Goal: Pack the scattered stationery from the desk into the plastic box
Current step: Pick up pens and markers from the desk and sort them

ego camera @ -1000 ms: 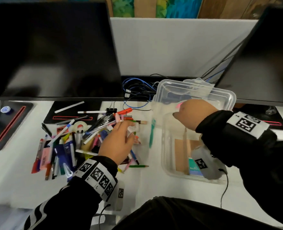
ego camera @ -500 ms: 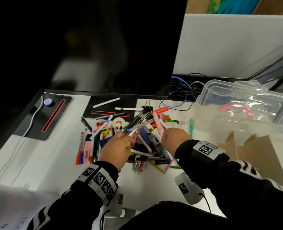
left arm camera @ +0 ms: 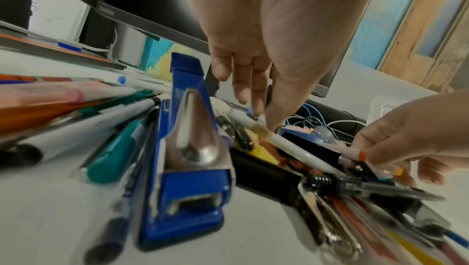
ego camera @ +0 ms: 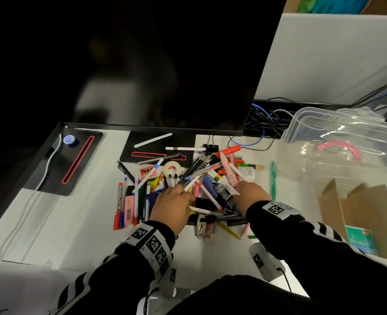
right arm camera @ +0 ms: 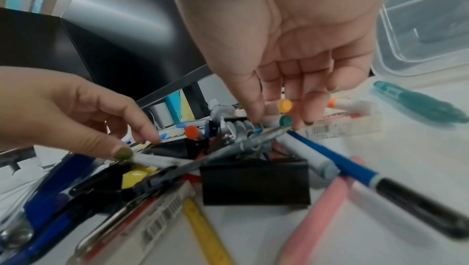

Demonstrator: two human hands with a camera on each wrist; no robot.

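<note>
Reaching into the pile [ego camera: 188,189]: left hand [ego camera: 171,206] pinches a white pen [left arm camera: 284,143], right hand [ego camera: 252,195] fingers markers [right arm camera: 279,113]; box [ego camera: 347,169] lies rightward, nearer the right hand

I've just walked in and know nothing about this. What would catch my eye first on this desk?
A jumbled heap of colourful pens, markers and clips sprawls across the middle of the white desk, with the left hand and right hand both reaching into it. To its right stands a big clear plastic box, holding a pink ring and brown cardboard dividers. Behind the heap, a large black monitor fills the upper view.
</note>
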